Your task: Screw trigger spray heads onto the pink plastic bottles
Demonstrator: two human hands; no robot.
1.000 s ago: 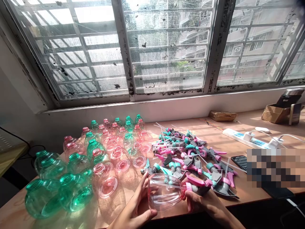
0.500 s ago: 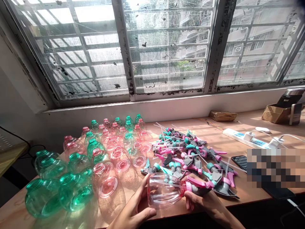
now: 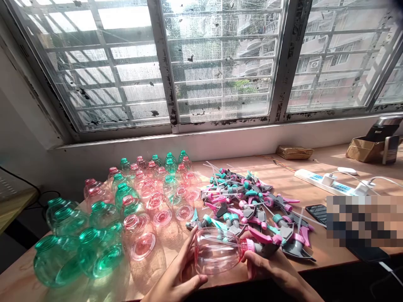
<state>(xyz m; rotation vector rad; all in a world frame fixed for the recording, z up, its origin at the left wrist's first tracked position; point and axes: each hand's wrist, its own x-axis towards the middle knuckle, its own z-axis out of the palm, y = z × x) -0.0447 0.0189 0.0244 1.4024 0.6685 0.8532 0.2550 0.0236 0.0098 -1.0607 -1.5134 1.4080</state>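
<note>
A clear pink spray bottle [image 3: 217, 253] lies sideways above the table's front edge, its base toward my left hand [image 3: 182, 268]. That hand cups the base end, thumb below and fingers partly hidden behind the bottle. At the neck, my right hand [image 3: 267, 268] pinches the pink collar of a grey-and-pink trigger sprayer [image 3: 262, 243], which sits on the bottle's mouth. Just beyond lies a heap of loose trigger sprayers [image 3: 248, 205] in pink, teal and grey, some with dip tubes. To the left stand open-necked bottles, green ones [image 3: 53, 260] and pink ones [image 3: 141, 239].
A white power strip [image 3: 324, 182] with plugs lies at the right, near a phone [image 3: 316, 214] and a dark device [image 3: 365, 249] with a white cable. Farther back are a brown packet [image 3: 294, 153] and a cardboard box [image 3: 365, 149]. Part of the right side is pixelated.
My right thumb and fingers have shifted slightly at the collar. The bottle and sprayer have moved very little, and my left hand stays around the base.
</note>
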